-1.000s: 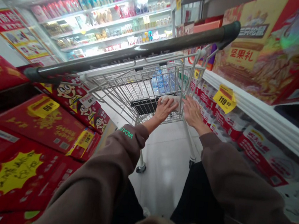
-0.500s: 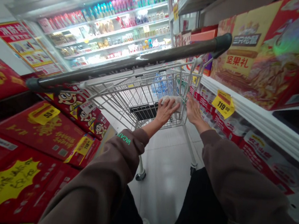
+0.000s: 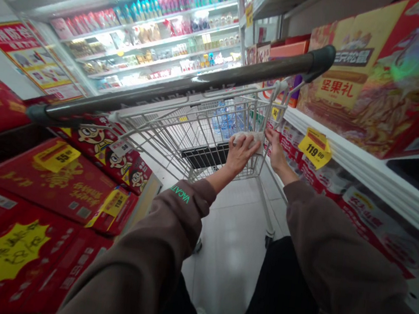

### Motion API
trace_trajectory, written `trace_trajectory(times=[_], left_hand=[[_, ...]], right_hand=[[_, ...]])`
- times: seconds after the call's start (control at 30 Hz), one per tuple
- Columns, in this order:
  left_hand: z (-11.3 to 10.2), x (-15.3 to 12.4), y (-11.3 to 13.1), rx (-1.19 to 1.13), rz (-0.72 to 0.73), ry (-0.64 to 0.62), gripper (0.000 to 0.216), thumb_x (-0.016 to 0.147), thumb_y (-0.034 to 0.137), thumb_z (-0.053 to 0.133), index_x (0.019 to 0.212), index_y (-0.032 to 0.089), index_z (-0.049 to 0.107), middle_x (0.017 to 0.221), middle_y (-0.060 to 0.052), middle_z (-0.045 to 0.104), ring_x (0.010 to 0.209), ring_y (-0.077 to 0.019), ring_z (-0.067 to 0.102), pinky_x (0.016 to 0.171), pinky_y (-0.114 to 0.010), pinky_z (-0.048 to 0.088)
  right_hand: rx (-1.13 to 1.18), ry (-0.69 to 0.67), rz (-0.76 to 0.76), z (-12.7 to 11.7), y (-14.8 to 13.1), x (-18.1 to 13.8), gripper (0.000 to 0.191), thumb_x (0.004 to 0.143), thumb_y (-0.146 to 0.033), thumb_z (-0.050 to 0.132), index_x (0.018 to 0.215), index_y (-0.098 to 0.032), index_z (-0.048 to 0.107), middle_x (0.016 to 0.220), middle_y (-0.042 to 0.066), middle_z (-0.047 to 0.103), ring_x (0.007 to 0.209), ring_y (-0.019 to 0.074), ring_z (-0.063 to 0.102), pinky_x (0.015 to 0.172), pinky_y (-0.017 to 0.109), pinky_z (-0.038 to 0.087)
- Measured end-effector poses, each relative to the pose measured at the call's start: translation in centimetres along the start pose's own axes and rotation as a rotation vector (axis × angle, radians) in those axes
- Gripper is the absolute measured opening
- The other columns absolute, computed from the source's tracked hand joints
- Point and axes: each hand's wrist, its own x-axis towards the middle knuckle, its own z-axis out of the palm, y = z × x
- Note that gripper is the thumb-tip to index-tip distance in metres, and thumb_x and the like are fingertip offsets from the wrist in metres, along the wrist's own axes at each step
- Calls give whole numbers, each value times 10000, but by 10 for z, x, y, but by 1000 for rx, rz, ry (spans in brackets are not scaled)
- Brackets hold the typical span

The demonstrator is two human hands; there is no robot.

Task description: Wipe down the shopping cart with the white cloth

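A wire shopping cart [image 3: 152, 126] stands in front of me, its dark handlebar [image 3: 188, 81] slanting across above my hands. My left hand [image 3: 238, 158] is closed over a whitish cloth [image 3: 250, 134] and presses it against the near end of the wire basket, by the right corner. My right hand [image 3: 276, 152] is just right of it, its fingers bent round the corner wires of the cart. Part of the cloth is hidden under my left fingers. Clear bottles with a blue tint [image 3: 227, 118] show through the wires.
Red gift boxes [image 3: 51, 179] with yellow price tags are stacked at the left. A white shelf edge [image 3: 364, 159] at the right bears nut boxes [image 3: 343, 76], with wrapped packs [image 3: 369, 215] below. A lit chiller [image 3: 150, 44] stands behind the cart.
My left hand and the cloth have slid right along the wires, closer to the right hand. The right hand has shifted slightly right in view, its fingers now more bent at the cart's corner.
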Motion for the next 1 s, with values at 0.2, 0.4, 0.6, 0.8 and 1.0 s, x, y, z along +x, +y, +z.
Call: trace_trajectory(times=[0.2,0.4,0.6,0.8,1.0], left_hand=[[23,-30,15,2,3,-129,330,1046,227,473,1288,323,675,1383,-111,648,1284,-304,555,1074,-574,409],[32,-35,14,-23,26,-54,433,1056,223,457,1434,387,590,1430,-94,632,1329,-290,535,1148,-565,343],[53,-46,20,-14,20,-109,347,1044,235,502,1326,355,667,1374,-82,665,1262,-272,578,1114,-549,398],[55,-67,22,-32,73,-100,342,1034,231,534,1315,367,675,1350,-63,686,1246,-262,593,1108,-540,407],[41,-64,9,-32,37,223,383,1024,230,574,1347,417,659,1264,-49,717,1216,-242,584,1152,-521,321]], right_hand=[[226,-31,70,2,-11,11,976,852,-936,82,1399,-304,587,1500,73,609,1467,249,495,1270,538,339],[242,-9,81,-1,-14,13,1012,827,-967,157,1374,-258,628,1441,98,656,1428,280,543,1263,537,360],[240,21,50,2,-18,3,983,835,-961,219,1335,-236,654,1390,114,689,1396,281,576,1256,544,369],[202,35,29,-1,-18,-7,875,889,-905,259,1310,-258,672,1329,97,723,1326,283,632,1231,548,402],[-194,146,-139,15,-29,-43,726,1043,-668,108,1457,-261,545,1384,115,672,1348,277,589,1211,574,330]])
